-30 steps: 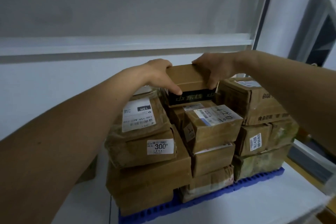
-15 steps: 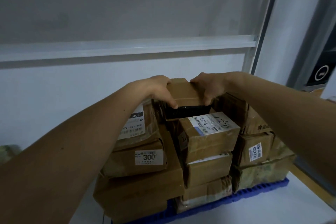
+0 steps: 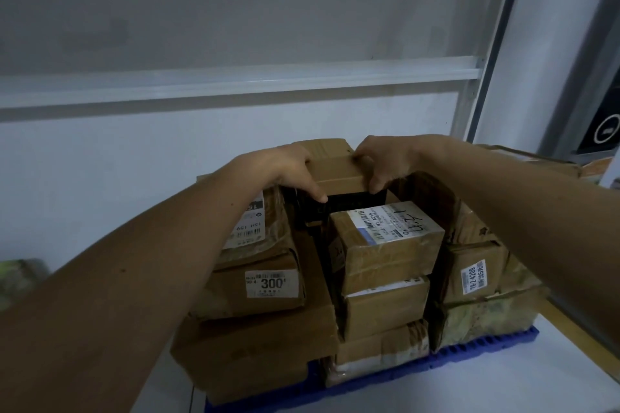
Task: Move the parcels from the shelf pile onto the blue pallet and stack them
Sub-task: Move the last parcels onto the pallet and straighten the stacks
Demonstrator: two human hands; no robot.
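Both hands grip a brown parcel atop the stack on the blue pallet: left hand and right hand curl over its ends. Placement looks underway; next, settle it level between the neighbouring parcels below the hands.

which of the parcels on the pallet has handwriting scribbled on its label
The parcel at the top of the middle column, just in front of the box both hands grip. Its white label carries black pen marks; the other labels, like the 300 label, show only print.
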